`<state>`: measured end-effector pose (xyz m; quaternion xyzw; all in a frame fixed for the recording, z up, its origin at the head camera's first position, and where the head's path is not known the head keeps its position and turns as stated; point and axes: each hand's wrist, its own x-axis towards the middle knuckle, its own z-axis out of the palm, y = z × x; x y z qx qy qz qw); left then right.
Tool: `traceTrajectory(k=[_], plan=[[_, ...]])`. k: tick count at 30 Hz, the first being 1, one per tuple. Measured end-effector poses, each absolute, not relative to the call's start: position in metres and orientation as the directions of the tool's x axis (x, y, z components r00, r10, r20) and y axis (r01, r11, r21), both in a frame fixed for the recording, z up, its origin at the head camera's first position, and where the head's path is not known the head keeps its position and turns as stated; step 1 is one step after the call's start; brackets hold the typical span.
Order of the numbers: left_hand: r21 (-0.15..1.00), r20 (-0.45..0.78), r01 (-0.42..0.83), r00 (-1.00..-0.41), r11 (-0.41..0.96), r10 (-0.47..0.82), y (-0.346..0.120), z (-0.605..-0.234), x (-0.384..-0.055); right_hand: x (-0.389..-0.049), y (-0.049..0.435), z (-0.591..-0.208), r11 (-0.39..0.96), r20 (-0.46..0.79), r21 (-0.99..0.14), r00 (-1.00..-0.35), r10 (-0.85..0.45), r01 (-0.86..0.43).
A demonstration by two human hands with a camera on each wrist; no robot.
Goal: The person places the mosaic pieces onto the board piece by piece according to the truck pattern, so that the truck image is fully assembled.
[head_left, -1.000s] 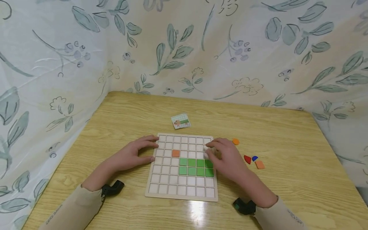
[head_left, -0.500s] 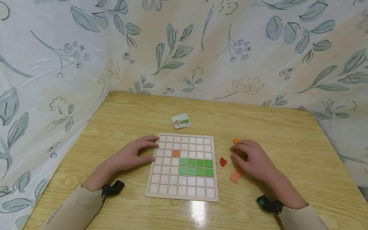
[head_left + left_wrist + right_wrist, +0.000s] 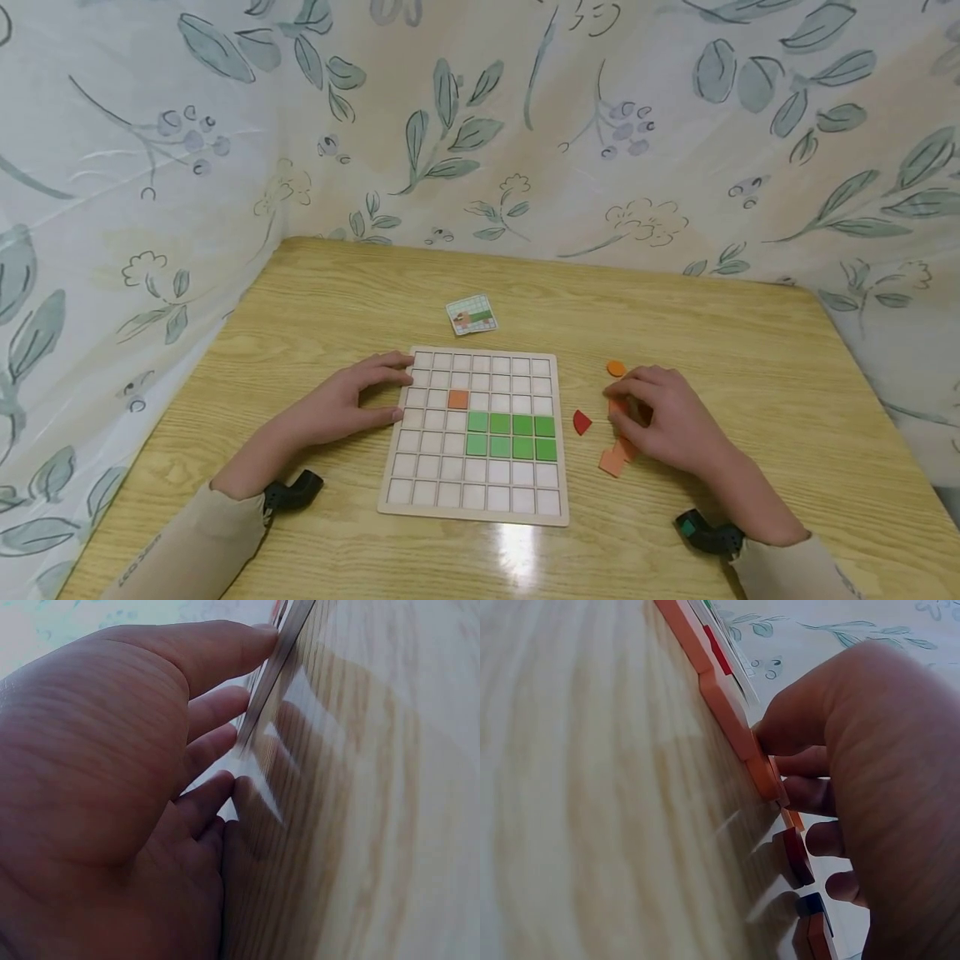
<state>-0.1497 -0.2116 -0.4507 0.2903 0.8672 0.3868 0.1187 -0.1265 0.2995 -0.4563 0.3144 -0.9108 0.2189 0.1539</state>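
Observation:
A square wooden grid board [image 3: 474,508] lies on the table with a block of green tiles [image 3: 512,435] and one orange tile [image 3: 458,400] in its cells. My left hand [image 3: 341,406] rests at the board's left edge, fingers relaxed, thumb and fingertips right at the rim. Right of the board, my right hand [image 3: 667,421] pinches a small orange tile [image 3: 618,406] between thumb and fingers. Lower orange tiles [image 3: 612,462] lie beside that hand, partly hidden by it. In the right wrist view, a dark red piece [image 3: 799,856] and a blue piece [image 3: 811,904] lie behind the fingers.
A red quarter-circle piece [image 3: 582,422] lies between board and right hand. An orange round piece [image 3: 616,368] is just beyond the fingertips. A small picture card [image 3: 472,315] lies behind the board. A floral cloth [image 3: 480,125] hangs along the table's back and left.
My right hand has moved from the board's right edge out to the loose pieces, and an orange tile now shows between its thumb and fingers. The left hand has stayed put.

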Motion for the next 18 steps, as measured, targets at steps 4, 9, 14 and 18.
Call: traceTrajectory(k=[4, 9, 14, 18], plan=[[0.740, 0.020, 0.412, -0.804, 0.532, 0.595, -0.211, -0.450, -0.150, -0.128, 0.299, -0.456, 0.704, 0.435, -0.298, -0.748, -0.501, -0.644], [0.734, 0.023, 0.416, -0.805, 0.536, 0.593, -0.212, -0.450, -0.150, -0.129, 0.295, -0.455, 0.696, 0.452, -0.308, -0.744, -0.493, -0.649], [0.727, 0.017, 0.407, -0.816, 0.553, 0.578, -0.215, -0.451, -0.147, -0.128, 0.287, -0.455, 0.698, 0.418, -0.361, -0.777, -0.471, -0.618], [0.732, 0.014, 0.408, -0.811, 0.547, 0.586, -0.211, -0.452, -0.147, -0.125, 0.282, -0.453, 0.708, 0.416, -0.380, -0.794, -0.444, -0.596]])
